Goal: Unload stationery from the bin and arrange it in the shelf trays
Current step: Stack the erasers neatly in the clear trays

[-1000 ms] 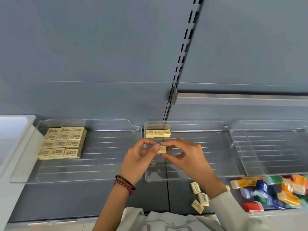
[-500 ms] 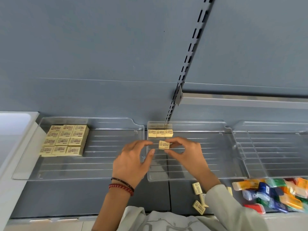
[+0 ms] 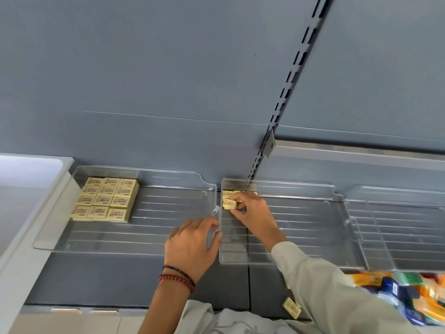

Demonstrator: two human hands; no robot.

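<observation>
right hand: thumb and fingers pinched on one small pale-yellow printed eraser block, held low at the far left corner of the middle clear plastic ribbed tray, just near of a row of like blocks against the tray's far wall. pale grey sleeve on that arm.
left hand: apart from the right, fingers loosely bent, holding nothing, tips at the right wall of the left clear plastic tray. black cord and red bead bracelets on the wrist.
left tray, far left corner: stacked grid of pale-yellow blocks.
right clear tray: beside the middle one.
grey shelf, near edge: one loose yellow block.
near right: heap of multicoloured packets.
</observation>
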